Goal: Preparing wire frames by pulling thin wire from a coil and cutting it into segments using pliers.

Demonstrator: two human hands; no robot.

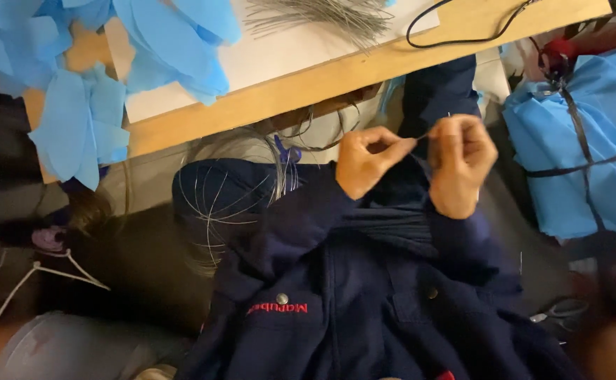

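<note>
A thin, springy wire point(422, 135), light but likely slippery and best pinched near its end, spans both hands, left hand point(366, 160) and right hand point(463, 163) each pinched on it, above loose wire loops point(231, 190) lower left.

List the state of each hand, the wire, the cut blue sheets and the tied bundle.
left hand: pinching the thin wire
right hand: closed on the same wire
thin wire: held between both hands
blue sheets: loose, heaped on the table
blue bundle: strapped with dark bands
</note>
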